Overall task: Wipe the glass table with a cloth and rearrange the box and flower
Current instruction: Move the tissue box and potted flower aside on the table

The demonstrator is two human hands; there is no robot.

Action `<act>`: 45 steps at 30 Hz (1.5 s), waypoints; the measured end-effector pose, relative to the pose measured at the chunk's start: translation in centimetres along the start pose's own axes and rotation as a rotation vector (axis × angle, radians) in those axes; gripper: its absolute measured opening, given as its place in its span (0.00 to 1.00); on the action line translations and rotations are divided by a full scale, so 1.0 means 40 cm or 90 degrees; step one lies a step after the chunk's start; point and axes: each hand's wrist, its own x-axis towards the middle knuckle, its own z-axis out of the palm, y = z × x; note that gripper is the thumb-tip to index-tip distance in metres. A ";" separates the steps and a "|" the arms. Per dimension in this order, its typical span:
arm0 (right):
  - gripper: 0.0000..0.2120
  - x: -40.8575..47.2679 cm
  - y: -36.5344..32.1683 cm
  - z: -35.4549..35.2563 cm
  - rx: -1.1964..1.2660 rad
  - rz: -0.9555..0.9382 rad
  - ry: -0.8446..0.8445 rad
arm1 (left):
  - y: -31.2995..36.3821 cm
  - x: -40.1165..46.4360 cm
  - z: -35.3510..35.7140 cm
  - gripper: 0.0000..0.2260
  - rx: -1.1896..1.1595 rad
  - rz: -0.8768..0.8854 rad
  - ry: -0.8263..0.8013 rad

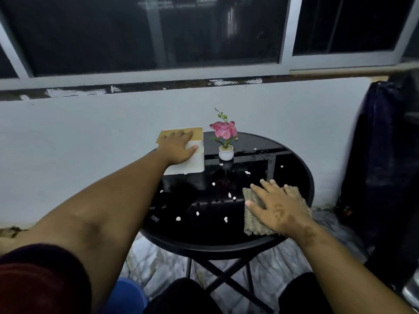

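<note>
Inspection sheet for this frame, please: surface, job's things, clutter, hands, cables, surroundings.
Surface: round black glass table, wet-looking droplets near the back.
Job's things: cloth flat at right edge; box at back left; potted flower upright beside it, apart.
Clutter: small white bits scattered over the glass.
Hands: left hand grips the box top; right hand presses flat on the cloth.
Cables: nothing seen.
Surroundings: white wall, dark windows, dark fabric at right.

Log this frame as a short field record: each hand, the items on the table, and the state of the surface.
left hand: grips the tissue box from above, at the table's far left
right hand: lies flat on the cloth, near right
flower pot: upright beside box, apart
glass table: round, black, white crumbs scattered, unwiped
</note>
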 end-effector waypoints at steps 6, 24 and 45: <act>0.35 0.005 0.008 -0.006 0.029 -0.021 0.004 | -0.004 0.010 0.007 0.33 0.011 0.011 0.014; 0.27 0.570 0.029 -0.030 0.204 -0.242 -0.026 | -0.020 0.035 0.069 0.34 0.017 0.012 0.134; 0.20 0.606 0.019 -0.019 0.216 -0.317 0.051 | -0.008 0.016 0.056 0.37 0.007 -0.003 0.130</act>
